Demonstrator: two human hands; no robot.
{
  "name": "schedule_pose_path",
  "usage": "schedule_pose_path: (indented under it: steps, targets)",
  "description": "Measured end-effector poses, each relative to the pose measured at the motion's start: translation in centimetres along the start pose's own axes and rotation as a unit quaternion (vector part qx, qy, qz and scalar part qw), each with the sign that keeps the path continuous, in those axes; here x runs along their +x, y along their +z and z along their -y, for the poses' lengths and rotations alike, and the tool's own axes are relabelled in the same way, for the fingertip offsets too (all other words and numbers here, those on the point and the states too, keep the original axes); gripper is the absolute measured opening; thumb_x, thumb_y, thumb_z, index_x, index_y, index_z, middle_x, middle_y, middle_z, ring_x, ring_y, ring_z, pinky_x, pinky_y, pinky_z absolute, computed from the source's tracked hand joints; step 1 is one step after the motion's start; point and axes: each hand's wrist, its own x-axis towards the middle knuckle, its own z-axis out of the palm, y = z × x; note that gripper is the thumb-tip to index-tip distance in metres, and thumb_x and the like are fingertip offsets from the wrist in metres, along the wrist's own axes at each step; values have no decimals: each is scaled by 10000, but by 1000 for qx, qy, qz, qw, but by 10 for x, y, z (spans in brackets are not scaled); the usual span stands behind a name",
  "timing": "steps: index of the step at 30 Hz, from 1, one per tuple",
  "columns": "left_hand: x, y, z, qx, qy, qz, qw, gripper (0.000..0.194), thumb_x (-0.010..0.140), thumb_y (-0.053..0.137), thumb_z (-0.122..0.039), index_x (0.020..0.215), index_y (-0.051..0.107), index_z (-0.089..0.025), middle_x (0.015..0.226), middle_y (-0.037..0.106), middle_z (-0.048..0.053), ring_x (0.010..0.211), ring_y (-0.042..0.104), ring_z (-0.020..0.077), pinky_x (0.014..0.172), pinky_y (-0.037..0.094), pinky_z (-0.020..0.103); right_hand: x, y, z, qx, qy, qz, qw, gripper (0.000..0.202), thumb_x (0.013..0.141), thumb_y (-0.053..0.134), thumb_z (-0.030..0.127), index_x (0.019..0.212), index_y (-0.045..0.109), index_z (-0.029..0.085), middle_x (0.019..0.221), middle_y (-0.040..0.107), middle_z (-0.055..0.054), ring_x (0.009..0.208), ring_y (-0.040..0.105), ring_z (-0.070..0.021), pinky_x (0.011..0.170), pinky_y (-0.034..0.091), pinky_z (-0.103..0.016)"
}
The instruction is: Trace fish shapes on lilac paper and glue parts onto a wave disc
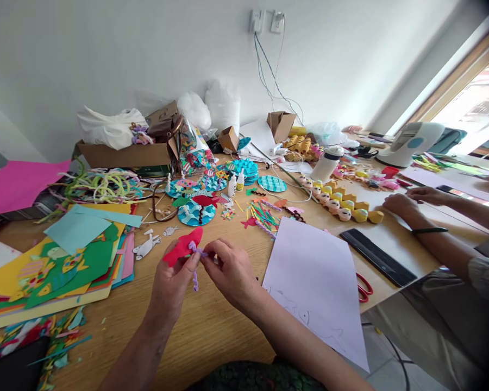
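Near the middle of the table, my left hand (175, 282) is closed on a red paper cutout (183, 247) with a pointed outline. A twisted purple pipe cleaner (195, 280) lies against the cutout, and its lower end hangs below my left fingertips. My right hand (230, 266) pinches the other part of the pipe cleaner just beside the left fingers. Both hands are raised a little over the wooden table (212, 331), fingertips nearly touching. A white sheet (313, 271) with pencil drawings lies right of my right hand.
Coloured paper (77, 233) and pipe cleaners (106, 187) lie left. Blue discs (196, 213), glue bottles (240, 180) and a red-and-dark cutout stand or lie ahead. Right are a black case (377, 256), red scissors (363, 288), painted egg-carton pieces (342, 202) and another person's hands (405, 209).
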Motion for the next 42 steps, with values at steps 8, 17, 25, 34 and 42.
schedule_pose_path:
  steps: [8, 17, 25, 34, 42]
  targets:
    - [-5, -7, -4, 35, 9, -4, 999, 176, 737, 660, -316, 883, 602, -237, 869, 598, 3, 785, 553, 148, 668, 466, 226, 9, 4, -11, 528, 221, 72, 817, 307, 587, 749, 425, 641, 606, 159, 609, 561, 28, 489, 376, -47, 478, 247, -209]
    - [-6, -8, 12, 33, -91, 60, 993, 279, 703, 669, -430, 841, 606, -196, 702, 569, -3, 610, 502, 130, 521, 422, 219, 12, 7, -14, 584, 287, 59, 757, 254, 512, 809, 313, 627, 658, 143, 580, 572, 28, 481, 358, -37, 462, 166, -219]
    - [-4, -3, 14, 27, -127, 70, 989, 287, 647, 706, -443, 710, 618, -176, 576, 503, -24, 531, 432, 109, 473, 380, 209, 12, 11, -18, 558, 294, 93, 771, 303, 529, 793, 368, 691, 659, 149, 618, 562, 32, 508, 387, -36, 482, 201, -204]
    - [2, -22, 12, 19, -116, -5, 993, 325, 536, 786, -397, 734, 654, -176, 624, 552, -29, 574, 472, 108, 533, 423, 201, 24, -49, -79, -218, 183, 87, 955, 178, 788, 552, 230, 922, 668, 209, 889, 667, -18, 763, 570, -115, 670, 382, -220]
    - [1, -23, 15, 4, -129, 3, 992, 306, 550, 787, -356, 764, 649, -187, 674, 577, -27, 593, 488, 108, 546, 442, 203, 38, -91, -136, -366, 267, 88, 887, 261, 833, 470, 252, 973, 669, 157, 1024, 652, -140, 952, 585, -244, 720, 392, -301]
